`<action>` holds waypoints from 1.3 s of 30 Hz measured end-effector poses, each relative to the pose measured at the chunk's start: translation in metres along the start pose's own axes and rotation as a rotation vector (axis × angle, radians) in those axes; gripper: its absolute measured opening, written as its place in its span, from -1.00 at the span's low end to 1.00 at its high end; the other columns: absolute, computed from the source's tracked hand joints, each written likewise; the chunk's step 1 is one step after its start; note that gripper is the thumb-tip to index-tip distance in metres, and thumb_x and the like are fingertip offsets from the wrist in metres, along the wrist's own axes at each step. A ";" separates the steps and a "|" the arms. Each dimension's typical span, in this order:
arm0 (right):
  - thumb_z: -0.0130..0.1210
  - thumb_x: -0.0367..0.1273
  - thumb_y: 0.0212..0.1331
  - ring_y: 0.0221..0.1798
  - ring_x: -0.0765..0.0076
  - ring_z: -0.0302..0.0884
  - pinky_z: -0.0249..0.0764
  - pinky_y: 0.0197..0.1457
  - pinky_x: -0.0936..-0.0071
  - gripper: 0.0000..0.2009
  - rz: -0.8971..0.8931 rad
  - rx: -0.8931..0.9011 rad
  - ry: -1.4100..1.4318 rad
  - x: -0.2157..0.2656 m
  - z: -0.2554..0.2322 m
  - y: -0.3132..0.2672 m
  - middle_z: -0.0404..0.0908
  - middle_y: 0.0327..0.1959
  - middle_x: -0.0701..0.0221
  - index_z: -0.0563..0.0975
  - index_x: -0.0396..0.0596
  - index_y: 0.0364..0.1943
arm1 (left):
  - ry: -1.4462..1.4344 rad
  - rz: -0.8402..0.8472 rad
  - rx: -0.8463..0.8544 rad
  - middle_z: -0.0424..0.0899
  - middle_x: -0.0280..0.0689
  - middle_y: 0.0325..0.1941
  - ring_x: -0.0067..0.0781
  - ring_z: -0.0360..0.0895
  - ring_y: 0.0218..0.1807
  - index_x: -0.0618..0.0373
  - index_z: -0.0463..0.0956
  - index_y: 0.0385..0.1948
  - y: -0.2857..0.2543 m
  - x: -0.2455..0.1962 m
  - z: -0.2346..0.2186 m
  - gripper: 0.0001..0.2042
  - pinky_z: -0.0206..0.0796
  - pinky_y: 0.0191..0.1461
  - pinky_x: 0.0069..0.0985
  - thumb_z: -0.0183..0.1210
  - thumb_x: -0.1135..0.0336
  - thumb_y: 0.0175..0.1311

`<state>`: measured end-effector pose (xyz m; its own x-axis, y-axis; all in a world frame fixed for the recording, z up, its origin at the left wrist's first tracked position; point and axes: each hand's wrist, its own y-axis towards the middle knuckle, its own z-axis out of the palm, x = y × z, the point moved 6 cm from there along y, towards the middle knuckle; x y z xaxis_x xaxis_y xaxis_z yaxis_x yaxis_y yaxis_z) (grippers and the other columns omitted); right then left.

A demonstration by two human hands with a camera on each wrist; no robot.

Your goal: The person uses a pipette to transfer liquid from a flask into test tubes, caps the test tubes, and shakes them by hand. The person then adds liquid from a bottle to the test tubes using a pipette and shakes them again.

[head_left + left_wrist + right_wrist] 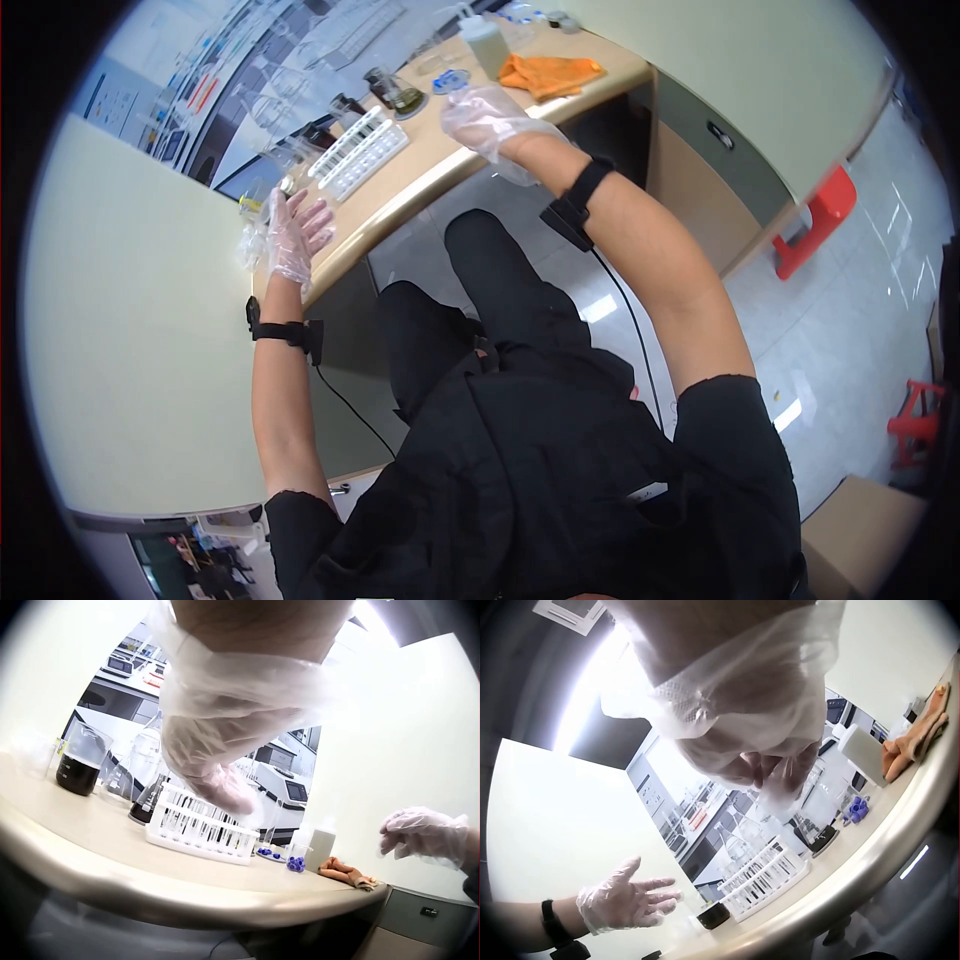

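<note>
My left hand (290, 240), in a clear plastic glove, hovers near the bench's left end with its fingers spread and nothing held. In the right wrist view the left palm (630, 900) shows open. Gloved too, my right hand (490, 118) is raised over the front edge at the right; its fingers (394, 834) bend loosely, and no object shows in them. Between the hands stands a white test tube rack (368, 165) with several tubes. Behind it are glass flasks, one with dark liquid (404, 98). Small blue-purple pieces (297, 864) sit in a small clear container near the right hand.
An orange cloth (550, 75) lies at the bench's right, beside a pale bottle (485, 45). A beaker of dark liquid (79, 769) stands at the left. Pale side panels (150, 320) border the bench (410, 200). Red stools (820, 222) stand on the floor at right.
</note>
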<state>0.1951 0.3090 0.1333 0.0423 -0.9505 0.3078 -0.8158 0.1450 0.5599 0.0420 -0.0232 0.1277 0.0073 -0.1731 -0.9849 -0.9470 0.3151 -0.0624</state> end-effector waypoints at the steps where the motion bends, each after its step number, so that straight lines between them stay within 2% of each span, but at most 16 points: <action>1: -0.10 -0.29 0.37 0.00 -0.10 0.74 0.60 0.12 0.14 -0.65 0.077 -0.029 0.089 -0.003 0.006 0.006 0.78 -0.11 0.05 0.75 -0.10 -0.19 | -0.011 -0.001 0.020 0.66 -0.03 0.23 -0.24 0.68 0.04 0.11 0.31 0.46 0.001 0.001 -0.001 -0.13 0.56 -0.09 -0.36 -0.16 -0.53 0.45; 3: -0.08 -0.29 0.36 0.01 -0.10 0.73 0.60 0.13 0.14 -0.67 0.103 -0.026 0.181 -0.009 0.037 0.023 0.78 -0.10 0.06 0.75 -0.08 -0.19 | -0.068 0.009 0.037 0.73 -0.13 0.03 -0.37 0.69 -0.14 0.18 0.44 0.31 0.008 0.006 -0.007 -0.24 0.51 -0.20 -0.50 -0.07 -0.42 0.50; 4: -0.06 -0.29 0.35 0.02 -0.09 0.73 0.59 0.14 0.13 -0.69 0.157 -0.032 0.273 -0.014 0.048 0.032 0.78 -0.09 0.07 0.74 -0.05 -0.19 | -0.084 0.010 0.016 0.73 -0.13 0.03 -0.37 0.69 -0.14 0.18 0.44 0.31 0.014 0.011 -0.013 -0.24 0.51 -0.20 -0.50 -0.07 -0.42 0.50; 7: -0.02 -0.29 0.33 0.04 -0.08 0.71 0.58 0.16 0.15 -0.73 0.240 0.082 0.300 -0.012 0.066 0.046 0.77 -0.06 0.11 0.73 0.03 -0.14 | 0.102 0.038 0.002 0.71 -0.34 -0.32 -0.59 0.62 -0.37 0.15 0.63 -0.02 0.020 0.018 -0.020 -0.54 0.38 -0.33 -0.61 0.09 -0.12 0.54; 11: 0.04 -0.27 0.32 0.06 -0.08 0.70 0.58 0.17 0.16 -0.77 0.269 0.184 0.261 -0.018 0.104 0.077 0.77 -0.05 0.13 0.71 0.07 -0.14 | 0.177 0.056 0.074 0.69 -0.37 -0.37 -0.60 0.58 -0.38 0.08 0.65 -0.09 0.024 0.020 -0.018 -0.66 0.37 -0.31 -0.60 0.14 -0.01 0.49; 16: 0.11 -0.24 0.34 0.06 -0.07 0.70 0.58 0.17 0.14 -0.78 0.269 0.215 0.188 -0.002 0.125 0.124 0.76 -0.07 0.11 0.70 0.05 -0.09 | 0.188 0.005 0.111 0.65 -0.42 -0.40 -0.65 0.52 -0.42 0.06 0.64 -0.11 0.044 0.032 -0.010 -0.70 0.34 -0.34 -0.66 0.21 0.02 0.46; 18: 0.17 -0.19 0.34 -0.05 0.01 0.72 0.58 0.10 0.18 -0.69 0.288 0.237 0.347 0.012 0.125 0.140 0.76 -0.13 0.11 0.69 0.06 0.07 | 0.104 -0.032 0.139 0.63 -0.40 -0.41 -0.64 0.51 -0.39 0.07 0.64 -0.12 0.053 0.040 -0.006 -0.76 0.38 -0.28 -0.63 0.23 0.10 0.46; 21: 0.24 -0.20 0.31 -0.04 -0.01 0.71 0.57 0.10 0.18 -0.64 0.213 0.242 0.439 0.019 0.150 0.166 0.74 -0.11 0.10 0.66 0.00 0.12 | 0.035 -0.033 0.182 0.62 -0.40 -0.38 -0.66 0.50 -0.38 0.12 0.62 -0.07 0.067 0.055 -0.004 -0.77 0.38 -0.27 -0.64 0.23 0.16 0.51; 24: 0.26 -0.22 0.29 0.00 -0.04 0.70 0.56 0.13 0.16 -0.62 0.143 0.278 0.266 0.033 0.153 0.188 0.73 -0.07 0.09 0.65 -0.06 0.13 | -0.008 -0.050 0.203 0.61 -0.39 -0.36 -0.66 0.49 -0.38 0.18 0.60 -0.03 0.073 0.057 -0.002 -0.76 0.39 -0.27 -0.64 0.19 0.18 0.57; 26: 0.21 -0.26 0.27 0.10 -0.12 0.67 0.55 0.22 0.10 -0.69 0.118 0.288 0.268 0.035 0.160 0.201 0.72 0.00 0.02 0.68 -0.07 0.02 | 0.007 -0.123 0.232 0.60 -0.39 -0.36 -0.66 0.49 -0.38 0.19 0.60 -0.03 0.073 0.055 0.000 -0.75 0.39 -0.27 -0.65 0.20 0.18 0.56; 29: 0.18 -0.31 0.22 0.02 -0.14 0.69 0.57 0.16 0.10 -0.80 0.070 0.303 0.098 0.033 0.173 0.215 0.76 -0.15 0.07 0.71 -0.06 -0.17 | -0.038 -0.132 0.232 0.59 -0.42 -0.37 -0.69 0.48 -0.40 0.15 0.62 -0.03 0.079 0.063 -0.002 -0.77 0.34 -0.34 -0.69 0.22 0.18 0.55; 31: 0.18 -0.31 0.21 0.02 -0.13 0.69 0.58 0.15 0.11 -0.80 0.087 0.342 0.129 0.033 0.166 0.219 0.76 -0.15 0.07 0.71 -0.06 -0.17 | -0.059 -0.117 0.227 0.59 -0.45 -0.39 -0.71 0.46 -0.43 0.11 0.64 -0.04 0.081 0.066 -0.004 -0.77 0.30 -0.40 -0.70 0.22 0.16 0.54; 34: 0.21 -0.29 0.19 0.01 -0.11 0.70 0.58 0.11 0.15 -0.79 0.123 0.428 0.183 0.032 0.156 0.229 0.76 -0.16 0.09 0.70 -0.06 -0.18 | -0.062 -0.164 0.234 0.60 -0.40 -0.33 -0.69 0.49 -0.36 0.18 0.61 -0.02 0.080 0.063 -0.005 -0.77 0.37 -0.28 -0.69 0.23 0.21 0.54; 36: 0.22 -0.27 0.19 0.01 -0.11 0.70 0.57 0.10 0.15 -0.78 0.179 0.439 0.180 0.041 0.135 0.238 0.76 -0.17 0.09 0.69 -0.07 -0.19 | -0.017 -0.108 0.240 0.61 -0.40 -0.30 -0.74 0.48 -0.34 0.16 0.64 -0.01 0.082 0.062 -0.005 -0.79 0.35 -0.28 -0.72 0.26 0.25 0.52; 37: 0.22 -0.27 0.19 -0.09 -0.07 0.71 0.57 0.03 0.16 -0.79 0.205 0.405 0.183 0.050 0.118 0.241 0.75 -0.25 0.07 0.68 -0.09 -0.21 | -0.027 -0.106 0.236 0.61 -0.40 -0.30 -0.74 0.48 -0.34 0.16 0.64 -0.01 0.084 0.070 -0.004 -0.79 0.35 -0.28 -0.72 0.26 0.25 0.52; 39: 0.22 -0.27 0.19 -0.17 -0.01 0.70 0.57 -0.02 0.17 -0.80 0.239 0.381 0.215 0.071 0.089 0.239 0.74 -0.29 0.08 0.68 -0.10 -0.23 | 0.070 0.193 0.163 0.65 -0.38 -0.24 -0.72 0.49 -0.31 0.17 0.65 0.02 0.094 0.076 -0.002 -0.77 0.40 -0.23 -0.68 0.32 0.30 0.45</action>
<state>-0.0482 0.2515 0.2211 -0.0866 -0.8191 0.5670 -0.9682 0.2034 0.1460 -0.0475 -0.0084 0.0472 -0.1964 -0.1570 -0.9679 -0.8641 0.4942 0.0952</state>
